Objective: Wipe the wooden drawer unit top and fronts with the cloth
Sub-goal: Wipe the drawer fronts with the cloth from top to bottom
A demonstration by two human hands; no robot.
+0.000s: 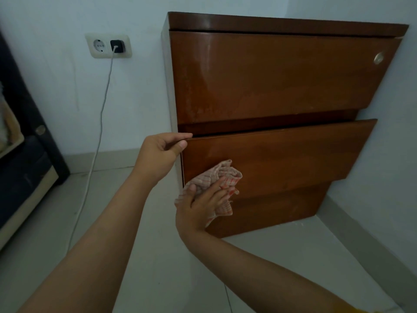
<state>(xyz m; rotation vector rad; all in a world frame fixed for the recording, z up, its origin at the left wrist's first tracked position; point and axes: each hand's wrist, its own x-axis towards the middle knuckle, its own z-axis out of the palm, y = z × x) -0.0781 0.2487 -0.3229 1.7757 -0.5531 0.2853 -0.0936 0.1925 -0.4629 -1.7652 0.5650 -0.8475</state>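
The wooden drawer unit (282, 82) stands against the pale wall with three glossy brown drawer fronts. Its middle drawer (293, 154) is pulled slightly out. My left hand (161, 147) grips the top left corner of that middle drawer, thumb and fingers pinching its edge. My right hand (203, 204) presses a crumpled checked cloth (223, 177) flat against the lower left part of the middle drawer front, fingers spread over the cloth. The bottom drawer front (282, 211) lies below the cloth.
A double wall socket (108, 45) holds a black charger whose white cable (99, 132) trails down to the tiled floor. Dark furniture (24, 154) stands at the left edge. The top drawer has a round metal lock (378, 57).
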